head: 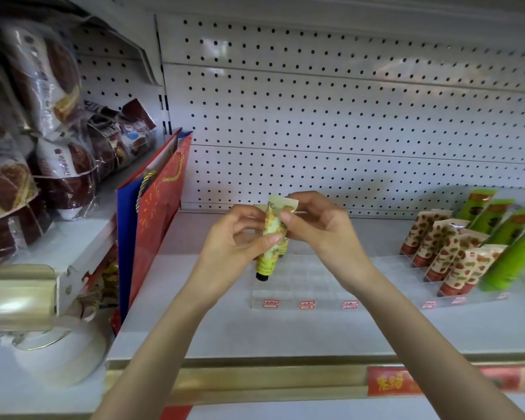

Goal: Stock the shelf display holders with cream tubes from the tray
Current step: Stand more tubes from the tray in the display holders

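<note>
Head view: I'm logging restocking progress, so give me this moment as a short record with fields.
held item: yellow tube, cap down
left hand: pinches tube's middle
right hand: pinches tube's top
clear holder below: shows no tubes
right holder: patterned tubes and green tubes

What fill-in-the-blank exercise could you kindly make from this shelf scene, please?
The left hand and right hand together hold one ____ tube.
Its black cap points ____.
The green tubes stand to the ____ of the red-patterned tubes.
Beside the blue bag stands a ____ bag.
Missing: yellow; down; right; red.
</note>
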The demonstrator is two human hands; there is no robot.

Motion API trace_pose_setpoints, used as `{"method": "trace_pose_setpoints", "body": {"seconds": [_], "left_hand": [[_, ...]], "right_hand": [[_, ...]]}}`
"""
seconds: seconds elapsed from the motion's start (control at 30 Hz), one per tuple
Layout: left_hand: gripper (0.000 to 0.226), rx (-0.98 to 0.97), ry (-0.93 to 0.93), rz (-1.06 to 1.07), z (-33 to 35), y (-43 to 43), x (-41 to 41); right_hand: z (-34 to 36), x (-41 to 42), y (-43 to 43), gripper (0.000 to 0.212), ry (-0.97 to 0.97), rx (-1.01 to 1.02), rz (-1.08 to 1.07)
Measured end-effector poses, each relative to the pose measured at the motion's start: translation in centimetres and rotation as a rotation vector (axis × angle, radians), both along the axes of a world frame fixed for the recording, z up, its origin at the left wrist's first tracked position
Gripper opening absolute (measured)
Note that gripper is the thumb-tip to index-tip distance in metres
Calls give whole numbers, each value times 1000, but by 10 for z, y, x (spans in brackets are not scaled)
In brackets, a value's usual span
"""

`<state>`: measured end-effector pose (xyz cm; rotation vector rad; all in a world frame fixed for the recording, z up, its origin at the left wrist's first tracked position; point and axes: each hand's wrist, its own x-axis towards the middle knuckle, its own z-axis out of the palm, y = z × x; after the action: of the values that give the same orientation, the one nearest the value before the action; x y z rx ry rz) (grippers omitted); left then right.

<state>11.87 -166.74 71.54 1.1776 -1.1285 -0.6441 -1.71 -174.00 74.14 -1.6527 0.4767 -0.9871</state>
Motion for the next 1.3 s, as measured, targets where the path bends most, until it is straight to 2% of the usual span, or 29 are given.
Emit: {"method": "trace_pose_setpoints", "body": {"seconds": [0.17, 0.4, 0.47, 0.6, 0.67, 0.73, 0.93, 1.1, 1.3], "left_hand": [[43, 23, -4, 11, -5, -4, -2], [35, 31, -108, 7, -5, 4, -3], [35, 77, -311, 93, -10, 12, 4], [59, 261, -1018, 372, -27, 28, 15], [58, 226, -1222, 426, -38, 29, 19], [53, 183, -1315, 452, -50, 28, 22], [64, 243, -1383, 418, -66, 26, 24], [75, 339, -1361, 371, -65, 25, 25], [75, 406, -1351, 305, -61, 23, 24]], "right_hand": [[0, -5, 0, 14, -6, 69, 23], [-4, -9, -8, 14, 6, 98, 22], [-6, -11, -17, 14, -3, 91, -44], [-15, -9, -37, 14, 75, 41, -164], [-21, -6, -46, 15, 104, 20, -179], [-27, -1, -51, 18, 128, -10, -179], [-46, 9, -60, 15, 205, -45, -141], [-56, 10, -65, 21, 229, -40, -146], [-61, 10, -67, 17, 218, -48, -138]]}}
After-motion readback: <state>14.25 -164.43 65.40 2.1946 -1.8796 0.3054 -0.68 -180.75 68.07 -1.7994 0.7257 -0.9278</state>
